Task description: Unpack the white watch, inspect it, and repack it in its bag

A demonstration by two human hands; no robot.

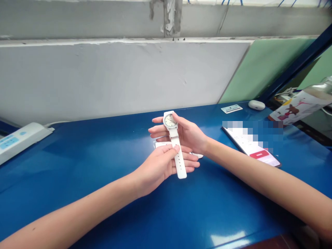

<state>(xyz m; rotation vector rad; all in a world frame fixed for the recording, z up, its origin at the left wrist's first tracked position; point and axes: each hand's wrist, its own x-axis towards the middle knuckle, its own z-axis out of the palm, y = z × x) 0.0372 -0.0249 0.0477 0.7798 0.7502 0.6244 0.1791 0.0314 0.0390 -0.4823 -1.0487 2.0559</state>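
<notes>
A white wristwatch (170,121) with a round, light dial is held between my two hands above the blue table. My left hand (160,160) grips the lower strap, its thumb pressed on the white band near the punched holes and its fingers stretched beneath. My right hand (190,133) holds the watch head from behind, with the thumb at the edge of the case. The strap's free end hangs down past my left fingers. Behind and below the hands, a white object (163,144) shows in part; the hands cover most of it.
A phone (255,148) with a lit screen lies to the right. Further back are a card (231,109) and a white earbud case (256,105). A large labelled bottle (301,105) leans at far right. A white power strip (23,140) lies left on the blue table (103,148).
</notes>
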